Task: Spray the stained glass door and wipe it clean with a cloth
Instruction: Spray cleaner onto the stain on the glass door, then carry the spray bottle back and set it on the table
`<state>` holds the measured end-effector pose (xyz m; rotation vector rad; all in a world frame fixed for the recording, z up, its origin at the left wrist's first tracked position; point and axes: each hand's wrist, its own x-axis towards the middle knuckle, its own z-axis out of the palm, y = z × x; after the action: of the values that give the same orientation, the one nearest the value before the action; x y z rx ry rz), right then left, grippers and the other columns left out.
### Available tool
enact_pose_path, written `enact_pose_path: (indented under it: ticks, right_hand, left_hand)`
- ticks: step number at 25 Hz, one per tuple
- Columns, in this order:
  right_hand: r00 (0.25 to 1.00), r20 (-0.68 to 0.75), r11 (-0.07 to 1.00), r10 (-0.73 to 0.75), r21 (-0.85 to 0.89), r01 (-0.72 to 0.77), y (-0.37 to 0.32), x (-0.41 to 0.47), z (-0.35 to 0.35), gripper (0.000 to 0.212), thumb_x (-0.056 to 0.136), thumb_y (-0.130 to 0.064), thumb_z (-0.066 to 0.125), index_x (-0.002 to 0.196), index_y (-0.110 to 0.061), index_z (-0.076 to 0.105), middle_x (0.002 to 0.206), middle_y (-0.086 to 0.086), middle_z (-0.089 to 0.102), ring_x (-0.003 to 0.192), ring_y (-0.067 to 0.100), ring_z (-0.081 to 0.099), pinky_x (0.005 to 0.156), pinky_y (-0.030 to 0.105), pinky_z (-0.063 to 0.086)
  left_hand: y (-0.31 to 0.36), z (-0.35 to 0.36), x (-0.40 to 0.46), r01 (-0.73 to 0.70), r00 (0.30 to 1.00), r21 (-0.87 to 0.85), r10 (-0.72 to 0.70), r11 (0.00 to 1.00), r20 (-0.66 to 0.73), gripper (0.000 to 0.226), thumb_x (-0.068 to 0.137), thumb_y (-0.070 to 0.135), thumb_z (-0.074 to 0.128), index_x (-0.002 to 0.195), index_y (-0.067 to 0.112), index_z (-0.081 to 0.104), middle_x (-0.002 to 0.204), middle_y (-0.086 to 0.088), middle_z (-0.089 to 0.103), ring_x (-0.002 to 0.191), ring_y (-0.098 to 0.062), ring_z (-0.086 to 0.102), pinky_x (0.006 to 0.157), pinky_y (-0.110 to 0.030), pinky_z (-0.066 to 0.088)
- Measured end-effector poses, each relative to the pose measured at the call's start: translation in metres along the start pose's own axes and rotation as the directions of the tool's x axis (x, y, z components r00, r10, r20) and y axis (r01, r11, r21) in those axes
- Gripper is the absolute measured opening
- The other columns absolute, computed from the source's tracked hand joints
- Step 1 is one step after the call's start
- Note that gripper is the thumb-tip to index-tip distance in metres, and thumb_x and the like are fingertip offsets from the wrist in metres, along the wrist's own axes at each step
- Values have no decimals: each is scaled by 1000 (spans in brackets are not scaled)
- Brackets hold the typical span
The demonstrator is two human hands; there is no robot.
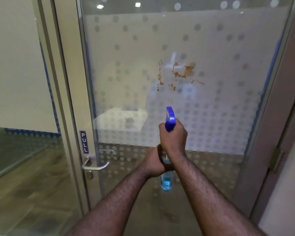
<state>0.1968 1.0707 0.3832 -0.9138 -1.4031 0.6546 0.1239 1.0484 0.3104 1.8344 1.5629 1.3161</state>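
glass door (211, 48) stands ahead, its frosted dotted panel carrying an orange-brown stain (179, 74) near the middle. right hand (174, 138) grips the neck of a spray bottle (167, 183) under its blue nozzle (170, 116), aimed at the stain. left hand (153, 162) wraps the bottle's body. a lever handle (95, 165) sits at the door's left edge under a pull sign (84, 142).

I count one frosted, dotted glass door (211, 48), one cluster of orange-brown stains (182, 72), one blue-topped clear spray bottle (167, 183), one curved metal door handle (95, 165), one dark PULL sign (84, 142), and my two hands.
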Motion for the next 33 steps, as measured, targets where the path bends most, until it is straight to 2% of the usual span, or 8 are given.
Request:
enact_pose_path:
  ticks: [6, 10, 16, 18, 22, 25, 31, 33]
  right_hand:
    - [997, 44, 998, -59, -12, 59, -18, -50, 2, 28, 83, -19, 64, 65, -30, 45, 65, -9, 48, 58, 6, 45, 53, 15, 33]
    - [987, 145, 997, -72, 38, 67, -31, -94, 30, 14, 84, -17, 65, 74, -22, 56, 69, -4, 55, 61, 5, 48, 54, 16, 34]
    - [946, 315, 985, -77, 170, 24, -60, -158, 101, 11, 84, -20, 66, 75, -20, 58, 72, 2, 60, 62, 10, 53, 54, 10, 39]
    - [918, 387, 975, -91, 220, 4, -69, -179, 126, 15, 83, -21, 66, 72, -24, 56, 70, 2, 60, 64, 14, 56, 58, 19, 43]
    - [851, 504, 955, -146, 296, -11, -86, -221, 168, 18, 82, -25, 67, 69, -22, 55, 64, -2, 58, 60, 15, 55, 55, 26, 42]
    - [779, 597, 933, -194, 357, -42, -97, -258, 191, 12, 82, -24, 69, 75, -18, 60, 65, 0, 60, 60, 16, 55, 53, 18, 38]
    - [542, 777, 859, -322, 480, -178, -132, -360, 207, 15, 83, -18, 68, 73, -17, 57, 65, 1, 56, 58, 15, 52, 52, 11, 38]
    - [459, 816, 835, -351, 494, -241, -146, -397, 202, 19, 84, -17, 67, 71, -22, 53, 66, 2, 56, 62, 23, 59, 56, 23, 49]
  left_hand:
    - [0, -13, -53, 15, 999, 3, -15, 1000, -46, 25, 59, 54, 71, 79, 61, 58, 78, 37, 66, 70, 16, 63, 55, -7, 44]
    - [-17, -45, -101, 94, 984, 14, -91, 995, -154, 28, 57, 53, 74, 80, 58, 60, 78, 35, 68, 70, 14, 64, 56, -7, 45]
    - [-44, -119, -174, 283, 903, 109, -226, 953, -365, 37, 52, 57, 73, 82, 43, 59, 71, 32, 66, 65, 18, 58, 58, -9, 43]
    - [-53, -141, -196, 332, 858, 118, -247, 936, -450, 33, 52, 57, 72, 81, 45, 60, 71, 36, 66, 63, 20, 57, 56, -5, 40]
    - [-66, -176, -245, 464, 737, 105, -317, 880, -598, 45, 49, 58, 72, 88, 39, 59, 76, 26, 67, 66, 17, 58, 60, -12, 44]
    - [-68, -194, -286, 567, 621, 60, -378, 822, -686, 43, 50, 57, 74, 85, 40, 57, 73, 24, 67, 65, 12, 60, 59, -16, 47]
    - [-54, -210, -393, 693, 365, -20, -375, 721, -852, 41, 52, 59, 76, 85, 48, 55, 77, 37, 65, 70, 15, 61, 56, -6, 41]
    - [-46, -212, -430, 716, 282, -72, -382, 694, -880, 44, 51, 58, 75, 88, 47, 54, 77, 36, 65, 71, 14, 61, 57, -9, 43]
